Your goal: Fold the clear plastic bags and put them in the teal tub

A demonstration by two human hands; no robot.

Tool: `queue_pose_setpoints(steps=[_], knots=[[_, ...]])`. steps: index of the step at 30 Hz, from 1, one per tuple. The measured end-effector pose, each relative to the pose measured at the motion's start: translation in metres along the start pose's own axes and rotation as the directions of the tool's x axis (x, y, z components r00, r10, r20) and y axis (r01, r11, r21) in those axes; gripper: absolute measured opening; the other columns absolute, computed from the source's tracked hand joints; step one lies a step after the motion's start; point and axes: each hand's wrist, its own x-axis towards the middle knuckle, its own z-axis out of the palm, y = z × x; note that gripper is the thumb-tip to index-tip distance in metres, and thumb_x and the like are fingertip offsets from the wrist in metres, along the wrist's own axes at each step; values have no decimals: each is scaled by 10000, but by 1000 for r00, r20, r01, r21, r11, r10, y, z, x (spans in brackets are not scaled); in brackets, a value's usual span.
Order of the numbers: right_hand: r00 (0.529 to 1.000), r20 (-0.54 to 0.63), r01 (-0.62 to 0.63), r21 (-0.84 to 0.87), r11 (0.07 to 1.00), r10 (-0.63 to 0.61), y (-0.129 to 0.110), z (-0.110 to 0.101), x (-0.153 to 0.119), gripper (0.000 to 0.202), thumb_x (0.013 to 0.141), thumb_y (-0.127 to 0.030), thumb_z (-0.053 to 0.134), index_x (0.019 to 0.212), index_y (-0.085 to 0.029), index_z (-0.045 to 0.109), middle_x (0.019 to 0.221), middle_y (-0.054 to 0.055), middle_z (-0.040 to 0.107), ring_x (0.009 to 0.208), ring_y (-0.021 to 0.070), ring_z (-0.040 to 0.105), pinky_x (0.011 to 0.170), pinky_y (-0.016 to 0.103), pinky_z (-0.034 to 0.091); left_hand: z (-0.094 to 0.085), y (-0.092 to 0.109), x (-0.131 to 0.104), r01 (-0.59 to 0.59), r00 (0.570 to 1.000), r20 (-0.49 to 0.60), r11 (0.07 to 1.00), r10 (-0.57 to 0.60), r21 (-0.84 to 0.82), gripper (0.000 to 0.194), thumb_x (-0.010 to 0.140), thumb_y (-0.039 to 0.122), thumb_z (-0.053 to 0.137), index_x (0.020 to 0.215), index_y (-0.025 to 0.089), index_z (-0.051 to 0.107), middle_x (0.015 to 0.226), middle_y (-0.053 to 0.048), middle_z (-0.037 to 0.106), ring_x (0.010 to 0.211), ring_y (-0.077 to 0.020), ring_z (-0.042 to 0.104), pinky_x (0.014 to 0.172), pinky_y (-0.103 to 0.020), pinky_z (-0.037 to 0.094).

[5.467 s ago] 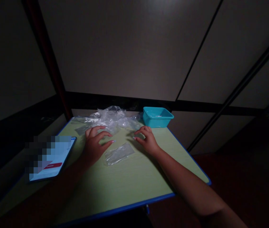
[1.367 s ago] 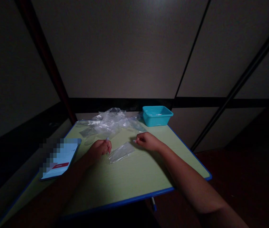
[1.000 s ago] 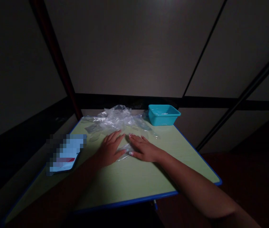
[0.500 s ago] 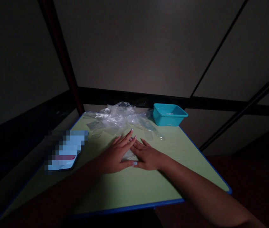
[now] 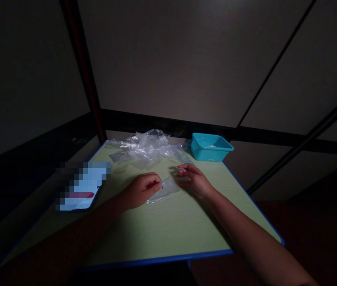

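A small clear plastic bag (image 5: 166,190) lies folded flat near the middle of the table. My left hand (image 5: 144,190) is closed on its left edge, thumb and curled fingers pinching the plastic. To the right of the bag my right hand (image 5: 196,180) hovers just above the tabletop, fingers bent and apart, with nothing visible between them. Beyond both hands spreads a crumpled heap of clear plastic bags (image 5: 147,147).
The pale green table (image 5: 162,234) has a blue edge. At its back right corner stands a turquoise plastic basket (image 5: 211,155). A phone (image 5: 86,184), partly blurred out, rests on the left side. Dark panelled walls (image 5: 168,71) close off the back and left.
Both hands, which lay flat over the bag with fingertips together, have parted. My left hand has curled onto the bag's edge; my right has lifted off to the right, uncovering the bag.
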Motion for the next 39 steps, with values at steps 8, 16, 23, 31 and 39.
queue_pose_setpoints(steps=[8, 16, 23, 31, 39], knots=[[971, -96, -226, -91, 970, 217, -16, -14, 3, 151, 801, -138, 455, 784, -118, 604, 462, -17, 515, 317, 104, 492, 340, 222, 429, -1, -12, -2, -156, 987, 94, 935, 133, 319, 114, 859, 204, 505, 887, 168, 609, 873, -45, 619, 808, -164, 578, 723, -266, 435], [971, -3, -223, -358, 906, 238, -4, -19, 8, 200, 800, -200, 510, 727, -102, 668, 361, -81, 391, 246, 51, 330, 249, 172, 299, -3, -12, 1, -281, 958, 162, 887, 236, 366, 162, 832, 186, 565, 972, 184, 647, 941, -59, 635, 906, -194, 568, 804, -308, 442], [958, 15, -245, -481, 842, 287, -14, -14, 1, 175, 809, -164, 513, 684, -122, 627, 351, -92, 395, 240, 43, 350, 250, 154, 264, -2, -19, 2, -317, 940, 237, 886, 245, 340, 122, 849, 222, 564, 901, 183, 667, 909, -51, 648, 851, -177, 590, 770, -291, 438], [941, 30, -253, -596, 762, 336, -20, -8, -6, 228, 834, -217, 549, 620, -155, 506, 361, -93, 411, 246, 50, 402, 235, 142, 212, 0, -24, 3, -354, 923, 258, 889, 284, 289, 157, 876, 259, 546, 895, 187, 684, 906, -55, 657, 867, -176, 580, 784, -297, 441], [937, 162, -211, -439, 873, 308, -5, -10, -2, 155, 765, -209, 599, 631, -161, 535, 379, -106, 408, 242, 36, 352, 255, 151, 317, 0, -25, 4, -345, 924, 260, 904, 280, 253, 186, 883, 277, 531, 896, 186, 692, 916, -64, 662, 878, -179, 583, 792, -294, 446]])
